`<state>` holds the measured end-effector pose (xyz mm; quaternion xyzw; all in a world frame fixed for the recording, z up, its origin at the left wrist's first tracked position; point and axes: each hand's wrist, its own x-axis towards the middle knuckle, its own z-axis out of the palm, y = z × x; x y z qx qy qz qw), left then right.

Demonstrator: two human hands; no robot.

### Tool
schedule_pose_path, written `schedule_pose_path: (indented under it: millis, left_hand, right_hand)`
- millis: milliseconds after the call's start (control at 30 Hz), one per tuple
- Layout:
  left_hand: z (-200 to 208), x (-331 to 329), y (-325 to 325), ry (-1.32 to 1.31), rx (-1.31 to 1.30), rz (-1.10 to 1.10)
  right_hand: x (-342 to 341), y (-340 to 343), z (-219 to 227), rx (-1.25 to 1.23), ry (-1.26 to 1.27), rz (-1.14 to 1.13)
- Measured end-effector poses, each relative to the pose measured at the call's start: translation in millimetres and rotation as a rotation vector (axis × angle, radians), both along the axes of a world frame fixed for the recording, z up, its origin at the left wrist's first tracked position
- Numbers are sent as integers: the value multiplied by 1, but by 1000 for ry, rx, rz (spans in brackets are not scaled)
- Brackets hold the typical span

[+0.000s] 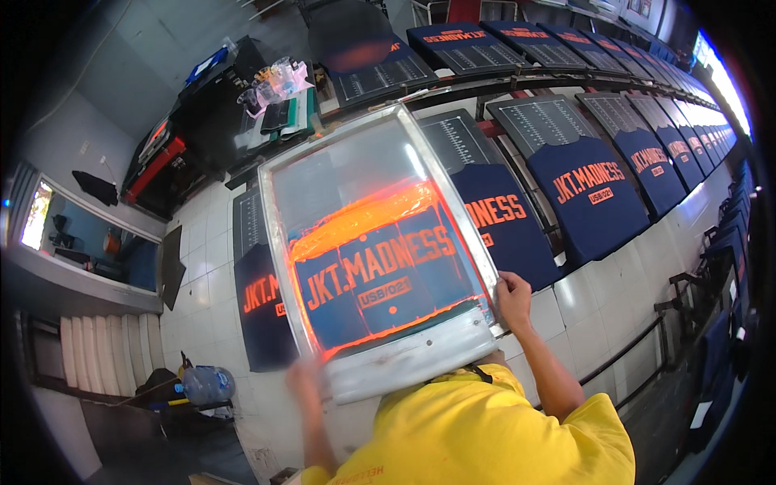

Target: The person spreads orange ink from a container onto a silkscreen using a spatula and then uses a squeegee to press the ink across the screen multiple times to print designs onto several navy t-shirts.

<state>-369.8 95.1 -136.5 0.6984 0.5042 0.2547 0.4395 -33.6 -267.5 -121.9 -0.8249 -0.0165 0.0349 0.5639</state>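
The right hand (513, 300) curls closed on the right edge of the screen frame (404, 357); whether the blurred left hand (305, 381), near its lower-left corner, grips is unclear.

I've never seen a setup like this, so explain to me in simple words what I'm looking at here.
There's no robot, just a person in a yellow shirt using bare hands. The single picture comes from a wide fisheye camera on their head, looking down, so straight edges bend.

The right hand grips the right edge of a framed screen. The left hand is at its lower left corner, too blurred to tell its grip. A thick band of orange ink crosses the mesh.

Around it, rows of grey boards carry navy cloth pieces with orange lettering. Whether the frame touches anything underneath, I can't tell.
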Motion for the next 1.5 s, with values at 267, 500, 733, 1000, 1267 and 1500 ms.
schedule_pose_path:
  millis: [267, 500, 733, 1000, 1267, 1500]
  left_hand:
    - [-10, 113, -123, -61, 14, -4]
    - [0, 169, -173, -115, -41, -85]
    - [-13, 178, -180, -80, 40, -56]
    - [-32, 171, -171, -43, 23, -39]
    - [-26, 185, -166, -82, 69, -3]
    - [-34, 190, -155, -38, 62, -43]
  right_hand:
    - [95, -132, 2, -184, -26, 10]
    - [138, -193, -12, -72, -45, -48]
    - [151, -200, -24, -57, -24, -49]
    - [157, -184, -23, -24, -49, -6]
    - [172, -178, -37, -57, -55, -2]
    - [179, -175, -40, -51, -72, -12]
